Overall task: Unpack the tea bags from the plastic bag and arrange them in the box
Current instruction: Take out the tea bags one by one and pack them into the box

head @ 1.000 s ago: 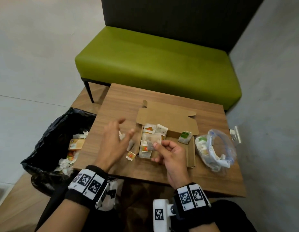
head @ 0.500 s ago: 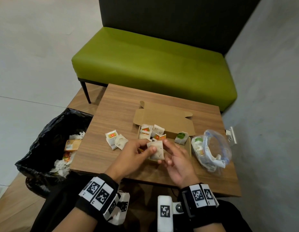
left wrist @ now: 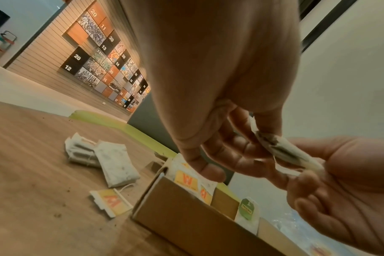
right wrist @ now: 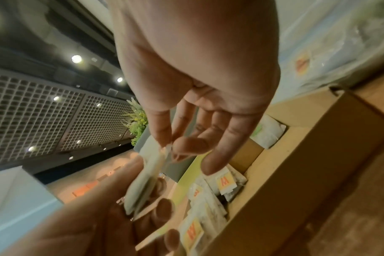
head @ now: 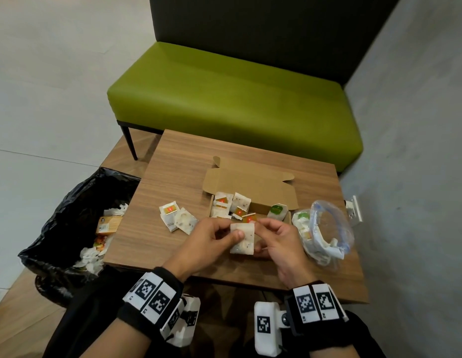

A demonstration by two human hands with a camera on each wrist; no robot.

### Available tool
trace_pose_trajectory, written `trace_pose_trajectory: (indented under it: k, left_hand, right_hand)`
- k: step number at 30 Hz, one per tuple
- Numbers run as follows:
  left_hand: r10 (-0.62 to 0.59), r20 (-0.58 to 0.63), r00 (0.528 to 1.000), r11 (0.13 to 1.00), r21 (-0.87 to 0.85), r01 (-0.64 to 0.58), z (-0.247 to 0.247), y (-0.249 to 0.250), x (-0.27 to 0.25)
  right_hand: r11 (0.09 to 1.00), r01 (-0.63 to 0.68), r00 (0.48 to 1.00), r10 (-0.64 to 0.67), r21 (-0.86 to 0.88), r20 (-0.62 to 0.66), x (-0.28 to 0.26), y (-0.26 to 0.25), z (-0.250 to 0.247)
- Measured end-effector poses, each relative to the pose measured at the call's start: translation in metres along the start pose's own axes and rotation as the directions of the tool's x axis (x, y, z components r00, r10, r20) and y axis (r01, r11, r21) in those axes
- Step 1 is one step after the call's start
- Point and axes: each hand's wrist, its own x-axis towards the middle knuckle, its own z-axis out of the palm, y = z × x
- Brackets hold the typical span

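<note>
Both hands meet over the near edge of the worktop [head: 157, 244]: the left hand [head: 206, 244] pinches a white tea bag [head: 242, 238] between thumb and fingers, and the right hand [head: 279, 241] pinches its other side. It hangs above the near end of the open cardboard box [head: 250, 187], which holds several tea bags. Two loose tea bags [head: 176, 218] lie left of the box; the plastic bag [head: 325, 231] lies at the right edge.
</note>
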Motion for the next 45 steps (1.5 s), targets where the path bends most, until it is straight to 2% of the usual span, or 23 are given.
trace_pose_trajectory:
  k: [3, 7, 11, 15, 17, 20, 22, 25, 29, 34, 41, 43, 45]
  left_hand:
    - [-0.018, -0.113, 0.993, 0.999, -0.035, 0.014, 0.001, -0.003, 0.002]
    - [-0.019, -0.237, 0.971, 0.994, -0.106, -0.006, 0.004, -0.005, 0.005]
    - [-0.1, -0.312, 0.945, 0.968, -0.25, 0.02, 0.011, 0.0, 0.009]
    - [-0.211, -0.407, 0.889, 0.926, -0.374, 0.048, 0.018, 0.002, 0.013]
    - [-0.209, -0.402, 0.891, 0.925, -0.376, 0.047, 0.019, 0.002, 0.012]
    - [-0.157, -0.339, 0.928, 0.941, -0.336, 0.037, 0.02, 0.003, 0.009]
    - [-0.134, -0.339, 0.931, 0.942, -0.336, 0.013, 0.021, 0.003, 0.009]
    - [-0.143, -0.352, 0.925, 0.948, -0.318, 0.025, 0.02, -0.001, 0.011]
    - [-0.152, -0.329, 0.932, 0.953, -0.3, 0.05, 0.015, -0.002, 0.016]
    - [-0.118, -0.247, 0.962, 0.978, -0.198, 0.069, 0.009, 0.001, 0.025]
    - [-0.119, -0.266, 0.957, 0.992, -0.064, 0.106, 0.0, 0.001, 0.029]
    - [-0.113, -0.281, 0.953, 0.994, -0.029, 0.109, -0.002, 0.002, 0.03]
    - [-0.11, -0.348, 0.931, 0.993, -0.011, 0.113, -0.007, 0.001, 0.031]
  right_hand:
    - [1.0, 0.011, 1.0, -0.011, 0.008, 0.011, -0.002, 0.002, -0.001]
    - [0.997, 0.076, 0.991, -0.073, -0.022, 0.108, -0.004, 0.004, 0.001]
    - [0.971, 0.212, 0.974, -0.201, -0.112, 0.101, -0.006, 0.006, 0.006]
    - [0.956, 0.276, 0.956, -0.262, -0.103, 0.131, -0.006, 0.009, 0.012]
    - [0.948, 0.292, 0.952, -0.276, -0.126, 0.135, -0.005, 0.012, 0.012]
    - [0.927, 0.325, 0.942, -0.301, -0.188, 0.147, -0.001, 0.015, 0.011]
    - [0.923, 0.337, 0.939, -0.314, -0.188, 0.142, 0.0, 0.016, 0.01]
    - [0.944, 0.298, 0.952, -0.284, -0.139, 0.113, 0.001, 0.016, 0.008]
    - [0.97, 0.224, 0.974, -0.225, -0.095, -0.002, 0.006, 0.013, 0.001]
    - [0.948, 0.231, 0.973, -0.227, -0.221, 0.047, 0.017, 0.008, 0.001]
    - [0.924, 0.23, 0.973, -0.211, -0.305, 0.096, 0.03, 0.007, 0.008]
    - [0.928, 0.203, 0.979, -0.188, -0.312, 0.078, 0.036, 0.01, 0.007]
    - [0.936, 0.159, 0.986, -0.164, -0.314, 0.011, 0.046, 0.015, 0.003]
